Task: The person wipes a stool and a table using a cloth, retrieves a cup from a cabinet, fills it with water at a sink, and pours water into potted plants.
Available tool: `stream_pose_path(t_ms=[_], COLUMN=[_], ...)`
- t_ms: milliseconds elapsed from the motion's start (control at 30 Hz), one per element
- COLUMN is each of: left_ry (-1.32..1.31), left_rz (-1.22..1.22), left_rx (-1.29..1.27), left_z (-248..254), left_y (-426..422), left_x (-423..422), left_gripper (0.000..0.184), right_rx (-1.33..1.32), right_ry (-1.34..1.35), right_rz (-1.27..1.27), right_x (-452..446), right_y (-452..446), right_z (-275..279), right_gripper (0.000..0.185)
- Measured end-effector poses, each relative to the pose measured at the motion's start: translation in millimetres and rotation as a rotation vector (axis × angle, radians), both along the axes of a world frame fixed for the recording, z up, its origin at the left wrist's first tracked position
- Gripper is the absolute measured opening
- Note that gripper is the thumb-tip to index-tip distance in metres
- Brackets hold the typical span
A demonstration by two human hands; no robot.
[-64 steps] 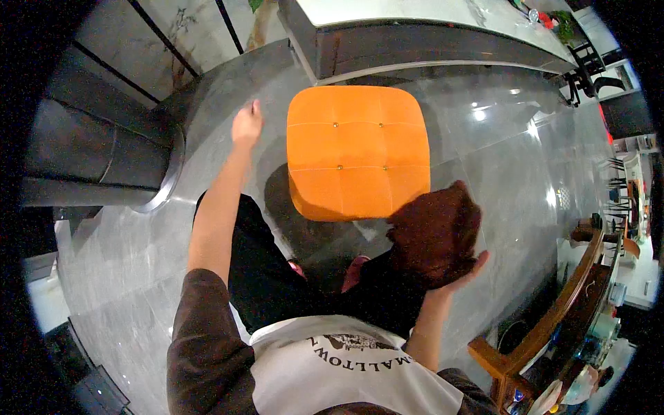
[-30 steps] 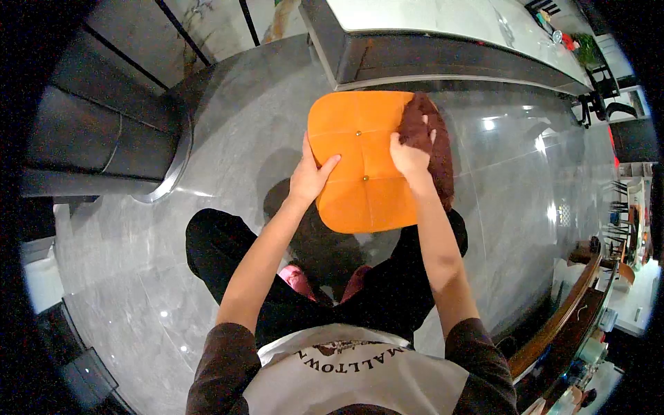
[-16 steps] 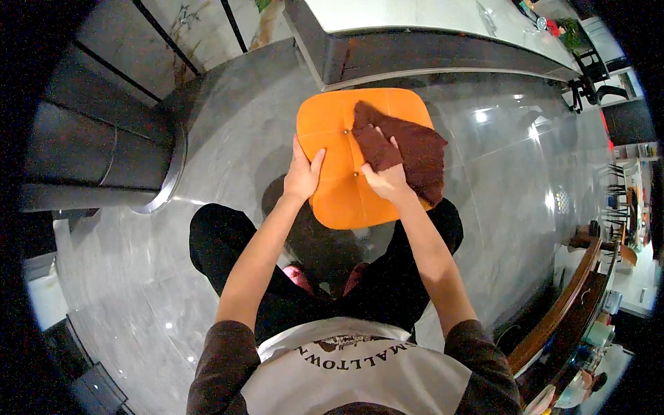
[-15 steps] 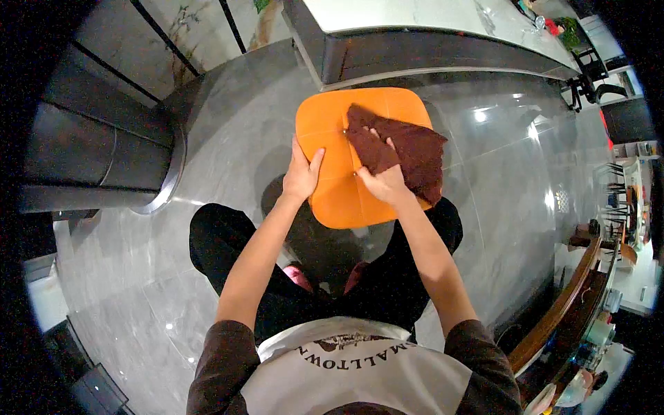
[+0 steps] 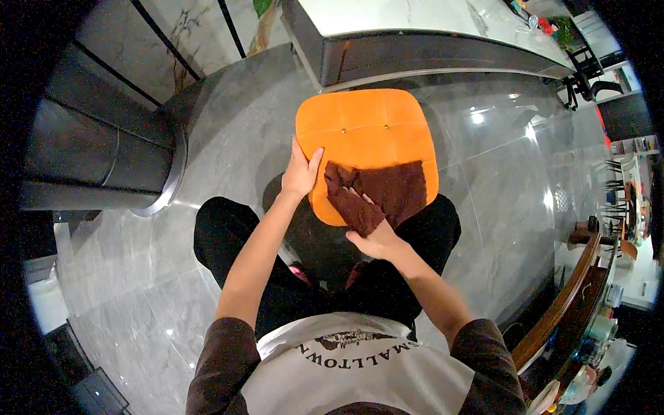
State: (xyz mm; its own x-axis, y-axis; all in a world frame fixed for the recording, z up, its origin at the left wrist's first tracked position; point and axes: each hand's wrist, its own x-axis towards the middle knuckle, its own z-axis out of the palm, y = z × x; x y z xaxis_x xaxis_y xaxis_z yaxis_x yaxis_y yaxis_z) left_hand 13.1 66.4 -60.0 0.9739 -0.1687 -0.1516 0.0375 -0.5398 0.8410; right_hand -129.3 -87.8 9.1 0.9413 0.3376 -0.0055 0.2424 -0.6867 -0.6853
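An orange padded stool seat (image 5: 366, 114) with small metal buttons and stitched seams lies before my knees. My left hand (image 5: 301, 171) grips its left edge, with the thumb on top and the other fingers hidden at the side. Spread over the near part of the seat is a dark brown cloth (image 5: 398, 190). My right hand (image 5: 377, 238) is at the near edge, its fingers partly covered by the cloth, which it holds against the seat. Whatever supports the seat is hidden below it.
A counter with a white marble top (image 5: 394, 15) stands just beyond the seat. To the left is a dark rounded column base (image 5: 104, 152). Grey glossy tiles (image 5: 498, 180) cover the floor. A brown wooden ledge (image 5: 557, 311) and crowded shelves line the right.
My right hand has drawn the cloth from the upper right of the seat towards me, baring the far half and its buttons. My left hand has stayed on the left edge.
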Motion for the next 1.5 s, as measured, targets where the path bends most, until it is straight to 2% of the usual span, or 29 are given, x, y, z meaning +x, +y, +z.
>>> stream_pose_path(t_ms=[67, 133, 200, 267, 333, 367, 467, 533, 600, 667, 733, 800, 933, 1000, 1033, 1100, 1200, 1267, 1333, 1500], left_ry=[-0.016, -0.02, -0.024, -0.026, -0.027, -0.027, -0.04, -0.02, -0.003, 0.15, 0.124, 0.095, 0.091, 0.23, 0.229, 0.532, 0.558, 0.57, 0.651, 0.613], left_rz=[0.019, 0.006, -0.007, -0.022, -0.014, -0.014, 0.049, 0.049, 0.048, 0.041, 0.052, 0.054, 0.028, 0.0, 0.001, -0.014, -0.004, -0.034, -0.069, -0.065], left_rx=[-0.042, -0.084, -0.126, -0.186, -0.17, -0.153, -0.155, -0.169, -0.181, -0.048, -0.058, -0.152, -0.185, -0.48, -0.481, -0.604, -0.614, -0.612, -0.615, -0.561], left_z=[7.2, 3.9, 4.0, 8.9, 3.4, -1.3, -11.0, -1.5, 9.7, 14.2, 5.8, -2.6, -16.8, -38.2, -24.5, 16.9, 3.6, -0.6, -6.5, -15.0], left_y=[0.0, 0.8, 1.9, 3.5, 5.4, 5.4, 0.1, 0.2, -0.1, 0.3, -2.2, -3.0, -0.6, 3.2, 7.8, 20.0, 28.4, 33.7, 39.1, 36.8], left_x=[-2.4, 0.2, 0.0, -1.1, 0.2, 0.8, -1.3, -4.2, -6.8, -6.0, -4.4, -3.4, -0.4, 8.3, 8.8, 6.4, 11.9, 18.3, 26.2, 28.1], left_gripper=[0.068, 0.065, 0.061, 0.058, 0.06, 0.063, 0.069, 0.072, 0.074, 0.074, 0.074, 0.072, 0.068, 0.062, 0.062, 0.062, 0.067, 0.072, 0.076, 0.078], right_rx=[0.021, 0.519, 0.911, 1.769, 1.919, 1.912, 1.815, 1.538, 1.078, 0.332, -0.308, -0.28, -0.41, -0.373, -0.335, -0.35, -0.315, -0.43, -0.336, -0.377], right_ry=[0.019, 0.337, 0.697, 0.482, 0.346, 0.225, -0.085, -0.071, 0.165, 0.241, -0.051, -0.084, -0.067, -0.079, -0.107, -0.12, -0.104, -0.085, -0.01, -0.022], right_rz=[-0.022, -0.283, -0.563, -0.775, -0.971, -0.932, -0.914, -0.922, -0.497, -0.652, -0.422, -0.41, -0.161, -0.088, -0.014, 0.049, 0.108, 0.186, 0.173, 0.247], right_x=[-13.4, -25.5, -33.8, -16.5, 1.1, 14.7, 61.7, 102.0, 153.0, 191.7, 202.3, 213.1, 212.1, 203.9, 202.2, 198.9, 181.0, 173.7, 160.8, 122.5], right_y=[1.9, 0.6, -21.5, -8.3, -18.0, -20.0, -24.1, -17.9, -27.3, 0.6, 23.7, 37.9, 45.2, 38.4, 36.1, 35.4, 33.3, 33.1, 33.1, 28.0], right_z=[-1.1, -17.4, -44.0, 7.5, 10.2, 18.9, 41.8, 40.1, -5.9, -19.0, -26.2, -31.7, -26.8, -25.1, -23.1, -24.4, -17.3, -15.8, -12.3, -10.5], right_gripper=[0.062, 0.057, 0.049, 0.05, 0.049, 0.047, 0.043, 0.042, 0.044, 0.05, 0.054, 0.056, 0.055, 0.054, 0.053, 0.053, 0.051, 0.051, 0.055, 0.055])
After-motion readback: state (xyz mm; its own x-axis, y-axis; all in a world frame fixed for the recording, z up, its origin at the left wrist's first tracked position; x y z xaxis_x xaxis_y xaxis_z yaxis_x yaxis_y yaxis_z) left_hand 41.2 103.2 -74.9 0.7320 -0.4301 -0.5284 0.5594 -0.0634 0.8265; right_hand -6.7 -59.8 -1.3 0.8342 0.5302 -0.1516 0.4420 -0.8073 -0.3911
